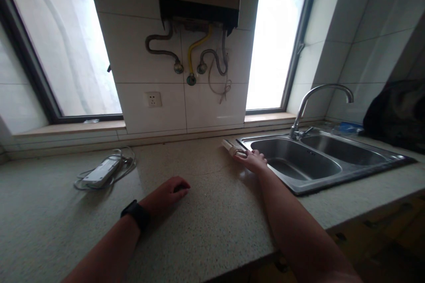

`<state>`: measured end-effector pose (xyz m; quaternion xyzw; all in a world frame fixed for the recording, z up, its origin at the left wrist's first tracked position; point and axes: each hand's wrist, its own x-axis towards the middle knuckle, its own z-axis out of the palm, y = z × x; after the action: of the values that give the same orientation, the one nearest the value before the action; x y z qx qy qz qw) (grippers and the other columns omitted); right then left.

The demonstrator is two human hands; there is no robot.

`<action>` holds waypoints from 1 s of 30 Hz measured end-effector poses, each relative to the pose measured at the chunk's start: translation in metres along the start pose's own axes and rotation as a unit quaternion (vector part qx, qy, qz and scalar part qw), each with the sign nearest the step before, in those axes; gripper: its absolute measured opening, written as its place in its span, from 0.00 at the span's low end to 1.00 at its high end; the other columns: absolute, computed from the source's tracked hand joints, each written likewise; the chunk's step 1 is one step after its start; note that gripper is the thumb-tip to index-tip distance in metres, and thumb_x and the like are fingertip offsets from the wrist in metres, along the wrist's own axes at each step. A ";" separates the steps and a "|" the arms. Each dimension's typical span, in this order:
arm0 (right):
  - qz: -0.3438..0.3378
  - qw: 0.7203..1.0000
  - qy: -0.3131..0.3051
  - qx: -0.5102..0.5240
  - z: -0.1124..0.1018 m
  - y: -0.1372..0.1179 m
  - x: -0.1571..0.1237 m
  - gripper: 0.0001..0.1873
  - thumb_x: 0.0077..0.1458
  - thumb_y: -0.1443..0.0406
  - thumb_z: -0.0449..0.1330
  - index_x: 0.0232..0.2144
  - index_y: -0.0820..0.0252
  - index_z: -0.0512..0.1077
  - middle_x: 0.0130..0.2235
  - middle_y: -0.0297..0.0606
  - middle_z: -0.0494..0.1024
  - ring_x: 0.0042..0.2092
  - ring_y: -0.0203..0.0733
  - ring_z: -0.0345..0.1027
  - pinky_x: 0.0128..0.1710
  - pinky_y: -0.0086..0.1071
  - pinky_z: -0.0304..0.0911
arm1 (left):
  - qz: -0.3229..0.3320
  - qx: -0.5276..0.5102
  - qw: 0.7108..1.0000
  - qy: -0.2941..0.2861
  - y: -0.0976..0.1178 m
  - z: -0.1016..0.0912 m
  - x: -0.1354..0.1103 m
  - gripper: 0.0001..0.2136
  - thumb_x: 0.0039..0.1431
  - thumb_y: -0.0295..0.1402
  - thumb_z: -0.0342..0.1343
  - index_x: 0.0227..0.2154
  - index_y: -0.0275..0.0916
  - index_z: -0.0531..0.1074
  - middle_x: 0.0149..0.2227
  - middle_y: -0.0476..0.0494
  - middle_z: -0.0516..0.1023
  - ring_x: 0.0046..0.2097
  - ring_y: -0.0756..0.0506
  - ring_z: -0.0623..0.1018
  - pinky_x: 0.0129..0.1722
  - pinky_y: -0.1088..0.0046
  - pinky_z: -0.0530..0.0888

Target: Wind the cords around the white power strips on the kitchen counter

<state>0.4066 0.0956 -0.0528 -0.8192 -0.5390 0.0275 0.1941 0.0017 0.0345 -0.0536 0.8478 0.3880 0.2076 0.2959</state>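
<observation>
Reaching across the stone counter, the right hand lays its fingertips on the near end of a pale stick-shaped thing. This lies on the counter just beside the sink, at its left rim. Whether the fingers grip it I cannot tell, and any print on it is too blurred to read. The left hand, a black watch at its wrist, rests on the counter in a loose, empty fist. A white power strip lies well to the left.

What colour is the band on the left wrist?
Black; the wristband shows best in the head view.
</observation>
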 end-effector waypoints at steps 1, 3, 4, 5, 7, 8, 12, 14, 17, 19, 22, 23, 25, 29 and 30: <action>-0.003 1.000 -0.002 -0.002 0.001 0.000 0.000 0.51 0.42 0.27 0.51 0.56 0.53 0.71 0.60 0.54 0.64 0.61 0.70 0.56 0.57 0.55 0.54 | 0.000 0.000 1.000 0.000 -0.001 0.000 0.000 0.17 0.63 0.45 0.51 0.46 0.39 0.74 0.47 0.39 0.77 0.49 0.40 0.75 0.53 0.61 0.70; -0.004 1.000 -0.008 0.001 0.001 -0.001 0.000 0.51 0.44 0.27 0.49 0.57 0.53 0.70 0.61 0.54 0.63 0.62 0.71 0.57 0.57 0.55 0.54 | -0.002 0.000 1.000 0.000 -0.001 0.001 0.001 0.17 0.63 0.45 0.51 0.46 0.40 0.74 0.48 0.39 0.77 0.50 0.40 0.75 0.53 0.61 0.70; -0.002 1.000 -0.012 0.006 0.000 -0.002 0.000 0.50 0.45 0.28 0.49 0.58 0.52 0.70 0.61 0.53 0.63 0.61 0.71 0.57 0.57 0.55 0.54 | -0.004 -0.001 1.000 0.001 -0.001 0.001 0.001 0.17 0.63 0.45 0.51 0.46 0.40 0.74 0.48 0.39 0.77 0.50 0.40 0.75 0.53 0.61 0.70; 0.001 1.000 -0.015 0.012 0.000 -0.002 0.000 0.49 0.46 0.28 0.49 0.58 0.51 0.70 0.62 0.53 0.62 0.61 0.71 0.58 0.57 0.55 0.55 | -0.005 -0.002 1.000 0.000 -0.001 0.001 0.001 0.17 0.63 0.45 0.51 0.46 0.39 0.74 0.48 0.38 0.77 0.50 0.40 0.75 0.53 0.61 0.70; 0.003 1.000 -0.016 0.022 -0.002 -0.004 -0.001 0.48 0.46 0.28 0.50 0.57 0.49 0.71 0.61 0.52 0.62 0.60 0.70 0.61 0.56 0.53 0.57 | -0.009 -0.003 1.000 -0.001 0.000 0.000 0.000 0.17 0.63 0.45 0.52 0.46 0.39 0.74 0.48 0.39 0.77 0.50 0.40 0.75 0.53 0.61 0.70; -0.001 1.000 -0.013 0.026 -0.003 -0.005 -0.002 0.48 0.45 0.28 0.51 0.56 0.49 0.72 0.61 0.52 0.63 0.59 0.69 0.62 0.55 0.52 0.58 | -0.010 -0.003 1.000 -0.002 0.000 0.000 0.000 0.17 0.63 0.45 0.52 0.46 0.39 0.74 0.48 0.39 0.77 0.50 0.40 0.75 0.53 0.61 0.70; -0.030 0.999 0.024 0.029 -0.005 -0.009 -0.007 0.46 0.45 0.31 0.55 0.56 0.53 0.73 0.60 0.53 0.63 0.58 0.67 0.63 0.53 0.47 0.61 | -0.013 -0.007 1.000 -0.002 0.002 0.000 0.000 0.17 0.63 0.44 0.52 0.46 0.39 0.74 0.47 0.38 0.77 0.50 0.40 0.76 0.52 0.61 0.70; -0.040 0.998 0.040 0.035 -0.006 -0.010 -0.009 0.44 0.45 0.32 0.57 0.53 0.56 0.75 0.59 0.53 0.65 0.57 0.66 0.64 0.53 0.46 0.61 | -0.012 -0.010 1.000 -0.002 0.001 0.001 0.000 0.17 0.63 0.44 0.52 0.46 0.39 0.74 0.48 0.39 0.77 0.50 0.40 0.76 0.52 0.61 0.70; -0.034 0.995 0.044 0.081 -0.009 -0.012 -0.011 0.39 0.48 0.35 0.58 0.48 0.56 0.79 0.56 0.51 0.70 0.55 0.63 0.67 0.53 0.44 0.61 | -0.010 -0.009 1.000 0.000 -0.001 0.001 0.001 0.17 0.63 0.45 0.52 0.46 0.40 0.74 0.48 0.39 0.77 0.50 0.40 0.76 0.53 0.61 0.70; -0.024 0.992 0.048 0.114 -0.013 -0.013 -0.012 0.36 0.52 0.35 0.54 0.45 0.54 0.80 0.53 0.50 0.73 0.53 0.59 0.69 0.52 0.41 0.61 | -0.010 -0.009 1.000 0.000 -0.001 0.001 0.001 0.16 0.63 0.45 0.52 0.46 0.40 0.74 0.47 0.39 0.77 0.49 0.40 0.76 0.52 0.60 0.71; -0.017 0.987 0.063 0.149 -0.023 -0.013 -0.012 0.37 0.57 0.36 0.47 0.41 0.55 0.81 0.49 0.49 0.75 0.53 0.58 0.69 0.51 0.40 0.60 | -0.006 -0.011 1.000 0.004 -0.002 0.001 0.000 0.16 0.64 0.45 0.52 0.46 0.40 0.74 0.47 0.40 0.77 0.49 0.40 0.76 0.52 0.60 0.71; -0.016 0.984 0.067 0.164 -0.027 -0.013 -0.012 0.37 0.58 0.37 0.45 0.39 0.56 0.80 0.48 0.49 0.76 0.54 0.58 0.68 0.51 0.40 0.60 | -0.001 -0.009 1.000 0.009 -0.002 0.002 0.000 0.16 0.64 0.45 0.52 0.46 0.40 0.73 0.47 0.40 0.77 0.49 0.40 0.76 0.52 0.60 0.71; -0.017 0.978 0.060 0.201 -0.034 -0.014 -0.012 0.39 0.60 0.37 0.42 0.36 0.59 0.79 0.44 0.50 0.78 0.52 0.57 0.69 0.47 0.39 0.61 | 0.016 0.000 0.999 0.033 -0.004 0.004 0.001 0.16 0.64 0.44 0.52 0.49 0.41 0.72 0.50 0.39 0.75 0.51 0.40 0.75 0.54 0.59 0.71; -0.030 0.952 -0.016 0.304 -0.040 -0.026 -0.018 0.39 0.61 0.39 0.36 0.35 0.60 0.74 0.33 0.45 0.78 0.34 0.47 0.73 0.29 0.33 0.63 | 0.040 0.003 0.992 0.121 -0.004 0.013 0.005 0.28 0.61 0.47 0.57 0.61 0.44 0.60 0.62 0.35 0.64 0.62 0.37 0.67 0.55 0.58 0.71; -0.035 0.943 -0.039 0.329 -0.039 -0.031 -0.022 0.38 0.61 0.39 0.35 0.36 0.60 0.73 0.31 0.42 0.78 0.30 0.44 0.72 0.25 0.31 0.61 | 0.035 -0.011 0.990 0.135 -0.003 0.015 0.007 0.33 0.60 0.48 0.58 0.64 0.45 0.55 0.64 0.34 0.61 0.63 0.37 0.65 0.55 0.58 0.71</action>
<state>0.3799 0.0752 -0.0093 -0.6884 -0.5356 0.2281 0.4327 0.0131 0.0359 -0.0659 0.8220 0.3919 0.3347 0.2422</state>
